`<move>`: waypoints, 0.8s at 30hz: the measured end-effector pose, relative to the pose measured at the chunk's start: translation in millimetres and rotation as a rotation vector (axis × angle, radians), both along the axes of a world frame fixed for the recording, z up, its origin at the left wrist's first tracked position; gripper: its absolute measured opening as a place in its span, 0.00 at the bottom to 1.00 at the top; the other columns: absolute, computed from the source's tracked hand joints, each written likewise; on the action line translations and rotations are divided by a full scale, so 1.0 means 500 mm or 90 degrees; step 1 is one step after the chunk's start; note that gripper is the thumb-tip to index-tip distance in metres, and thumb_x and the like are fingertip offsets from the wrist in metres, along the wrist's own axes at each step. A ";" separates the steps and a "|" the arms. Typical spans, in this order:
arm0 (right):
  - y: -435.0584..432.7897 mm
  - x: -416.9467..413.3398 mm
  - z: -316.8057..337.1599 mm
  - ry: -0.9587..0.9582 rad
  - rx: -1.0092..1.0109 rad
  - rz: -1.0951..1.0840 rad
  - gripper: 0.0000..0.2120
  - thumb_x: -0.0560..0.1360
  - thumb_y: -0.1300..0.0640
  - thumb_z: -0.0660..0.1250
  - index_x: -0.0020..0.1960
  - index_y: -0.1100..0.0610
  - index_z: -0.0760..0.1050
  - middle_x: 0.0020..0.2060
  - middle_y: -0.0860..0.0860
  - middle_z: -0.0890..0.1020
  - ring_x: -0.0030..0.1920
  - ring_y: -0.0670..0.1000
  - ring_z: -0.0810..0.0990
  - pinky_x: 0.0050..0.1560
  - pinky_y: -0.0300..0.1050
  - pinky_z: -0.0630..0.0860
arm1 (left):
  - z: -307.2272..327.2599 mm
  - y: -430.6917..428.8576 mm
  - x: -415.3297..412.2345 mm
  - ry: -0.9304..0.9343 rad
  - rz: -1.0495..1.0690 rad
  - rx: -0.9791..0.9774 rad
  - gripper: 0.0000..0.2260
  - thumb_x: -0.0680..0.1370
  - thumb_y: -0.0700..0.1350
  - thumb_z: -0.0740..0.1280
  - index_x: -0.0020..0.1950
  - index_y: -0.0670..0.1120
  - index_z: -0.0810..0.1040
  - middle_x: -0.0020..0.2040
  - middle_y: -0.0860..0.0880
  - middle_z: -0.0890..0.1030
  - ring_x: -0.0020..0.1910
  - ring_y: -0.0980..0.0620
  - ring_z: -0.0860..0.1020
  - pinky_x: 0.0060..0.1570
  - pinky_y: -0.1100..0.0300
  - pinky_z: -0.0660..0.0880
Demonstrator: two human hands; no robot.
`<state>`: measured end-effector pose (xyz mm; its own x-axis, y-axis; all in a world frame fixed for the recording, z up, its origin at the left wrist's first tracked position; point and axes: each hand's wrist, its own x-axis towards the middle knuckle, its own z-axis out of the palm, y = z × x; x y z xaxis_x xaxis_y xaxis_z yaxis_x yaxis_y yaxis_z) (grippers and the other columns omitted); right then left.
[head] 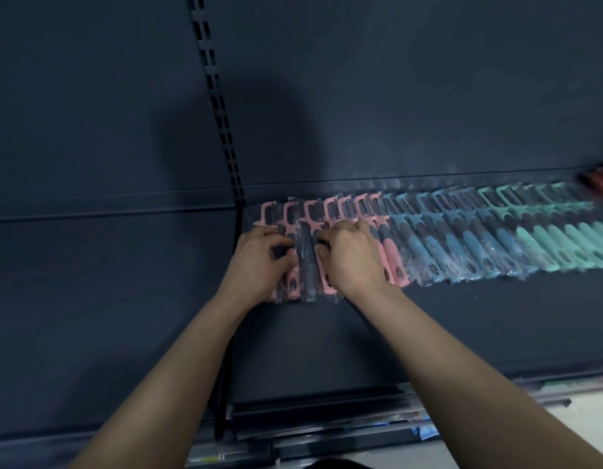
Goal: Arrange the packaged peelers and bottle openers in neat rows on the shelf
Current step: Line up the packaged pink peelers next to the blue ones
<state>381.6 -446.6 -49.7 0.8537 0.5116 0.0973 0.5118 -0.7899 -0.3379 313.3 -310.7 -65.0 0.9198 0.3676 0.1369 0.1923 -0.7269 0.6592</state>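
Both hands work at the left end of a long row of packaged peelers lying on the dark shelf [462, 326]. The left hand [264, 255] rests on the outermost pink peelers [313, 213], its fingers curled to the right and closed round the handle parts of one or two packs. The right hand [352, 255] sits just beside it on the next pink packs, fingers bent to the left and thumb tucked under, gripping them as well. A narrow gap between the two hands shows one dark wrapped pack. How many packs each hand holds cannot be told.

The row leans and overlaps, heads toward the back panel [395, 96]. Right of the pink ones, touching them, come the blue peelers [428, 245], then the teal peelers [547, 238], running to the right edge. A blurred red item [601, 179] lies at the far right end. A slotted upright [219, 106] runs up the panel left of the row.
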 end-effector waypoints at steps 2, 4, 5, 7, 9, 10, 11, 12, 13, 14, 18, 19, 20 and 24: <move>0.000 0.001 -0.002 -0.011 0.000 0.003 0.12 0.78 0.56 0.58 0.49 0.57 0.79 0.50 0.54 0.78 0.54 0.58 0.70 0.56 0.49 0.68 | 0.000 0.000 0.001 -0.002 0.000 0.004 0.14 0.73 0.44 0.71 0.59 0.45 0.80 0.64 0.47 0.73 0.65 0.49 0.67 0.58 0.67 0.60; 0.000 0.003 -0.003 -0.017 -0.002 0.006 0.12 0.79 0.56 0.57 0.50 0.57 0.79 0.50 0.54 0.78 0.54 0.58 0.69 0.55 0.49 0.68 | 0.002 -0.001 0.002 -0.004 0.000 0.003 0.14 0.73 0.44 0.71 0.58 0.45 0.80 0.64 0.47 0.73 0.64 0.49 0.68 0.59 0.66 0.60; 0.000 0.004 -0.004 -0.018 -0.003 0.006 0.12 0.79 0.56 0.57 0.50 0.57 0.79 0.51 0.54 0.78 0.54 0.58 0.69 0.55 0.49 0.68 | 0.003 -0.003 0.003 -0.005 0.000 0.005 0.14 0.73 0.43 0.71 0.58 0.45 0.80 0.64 0.47 0.74 0.64 0.49 0.68 0.60 0.65 0.61; 0.002 0.007 -0.005 -0.016 -0.005 0.007 0.12 0.79 0.56 0.57 0.50 0.58 0.79 0.51 0.54 0.78 0.54 0.58 0.69 0.55 0.48 0.68 | 0.004 -0.007 0.006 -0.006 -0.002 0.006 0.14 0.73 0.43 0.71 0.58 0.44 0.80 0.63 0.47 0.74 0.64 0.48 0.68 0.62 0.64 0.61; 0.002 0.008 -0.007 -0.013 -0.002 0.005 0.12 0.79 0.56 0.57 0.50 0.58 0.79 0.51 0.54 0.78 0.55 0.58 0.69 0.54 0.48 0.67 | 0.005 -0.011 0.010 -0.007 0.000 0.002 0.14 0.74 0.43 0.71 0.59 0.44 0.80 0.63 0.46 0.74 0.64 0.48 0.68 0.62 0.62 0.62; 0.002 0.009 -0.008 -0.012 0.000 0.004 0.12 0.79 0.56 0.57 0.49 0.59 0.78 0.51 0.54 0.78 0.55 0.57 0.69 0.53 0.48 0.67 | 0.004 -0.012 0.012 -0.009 0.002 0.000 0.14 0.74 0.43 0.70 0.59 0.44 0.80 0.63 0.46 0.74 0.64 0.48 0.68 0.62 0.61 0.63; 0.002 0.009 -0.008 -0.012 0.002 0.004 0.12 0.79 0.56 0.57 0.48 0.59 0.78 0.51 0.54 0.78 0.55 0.57 0.68 0.53 0.48 0.67 | 0.004 -0.012 0.014 -0.011 0.005 -0.001 0.14 0.74 0.44 0.70 0.59 0.44 0.80 0.63 0.46 0.74 0.64 0.48 0.68 0.62 0.62 0.63; 0.002 0.011 -0.009 -0.011 0.002 0.005 0.12 0.79 0.56 0.57 0.48 0.59 0.78 0.50 0.54 0.78 0.55 0.57 0.69 0.53 0.48 0.67 | 0.004 -0.013 0.016 -0.011 0.006 -0.001 0.14 0.74 0.44 0.70 0.59 0.44 0.80 0.63 0.46 0.74 0.64 0.48 0.68 0.62 0.62 0.62; 0.002 0.013 -0.010 -0.010 0.000 0.009 0.12 0.78 0.56 0.57 0.48 0.59 0.78 0.50 0.54 0.78 0.54 0.58 0.69 0.55 0.48 0.68 | 0.004 -0.014 0.017 -0.011 0.006 0.000 0.14 0.74 0.43 0.70 0.60 0.44 0.79 0.63 0.46 0.74 0.64 0.48 0.68 0.62 0.63 0.62; 0.001 0.015 -0.011 -0.010 -0.004 0.017 0.12 0.78 0.56 0.57 0.48 0.58 0.78 0.50 0.54 0.78 0.54 0.58 0.70 0.56 0.48 0.67 | 0.004 -0.014 0.019 -0.009 0.004 -0.001 0.15 0.74 0.43 0.71 0.60 0.44 0.79 0.63 0.46 0.74 0.64 0.48 0.68 0.63 0.63 0.62; -0.015 0.023 0.000 -0.015 0.071 0.039 0.12 0.77 0.59 0.59 0.52 0.59 0.80 0.49 0.56 0.80 0.54 0.58 0.73 0.58 0.48 0.67 | 0.006 -0.010 0.018 -0.015 -0.006 -0.008 0.14 0.74 0.43 0.71 0.58 0.44 0.80 0.62 0.48 0.74 0.64 0.49 0.68 0.60 0.68 0.62; -0.024 0.026 0.007 -0.023 0.111 0.034 0.12 0.77 0.61 0.60 0.54 0.60 0.80 0.50 0.57 0.80 0.54 0.59 0.74 0.58 0.48 0.68 | 0.007 -0.009 0.018 -0.025 -0.003 -0.008 0.13 0.74 0.43 0.71 0.58 0.44 0.80 0.62 0.48 0.74 0.64 0.50 0.68 0.57 0.73 0.60; -0.033 0.029 0.014 -0.032 0.139 0.026 0.12 0.76 0.63 0.61 0.55 0.61 0.80 0.51 0.58 0.81 0.55 0.59 0.75 0.59 0.48 0.69 | 0.008 -0.008 0.017 -0.039 0.001 -0.006 0.13 0.74 0.42 0.71 0.58 0.44 0.80 0.61 0.49 0.75 0.64 0.50 0.68 0.53 0.78 0.59; -0.075 0.056 0.032 -0.036 0.127 -0.006 0.14 0.75 0.67 0.61 0.56 0.59 0.80 0.54 0.59 0.81 0.55 0.58 0.77 0.56 0.47 0.73 | 0.017 -0.029 0.021 -0.085 -0.008 0.024 0.13 0.73 0.40 0.70 0.58 0.44 0.80 0.60 0.49 0.75 0.64 0.51 0.66 0.60 0.72 0.58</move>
<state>409.7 -483.8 -33.6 0.8486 0.4698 0.2432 0.5274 -0.7147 -0.4595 323.7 -325.1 -56.7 0.8970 0.3492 0.2710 0.0964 -0.7530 0.6510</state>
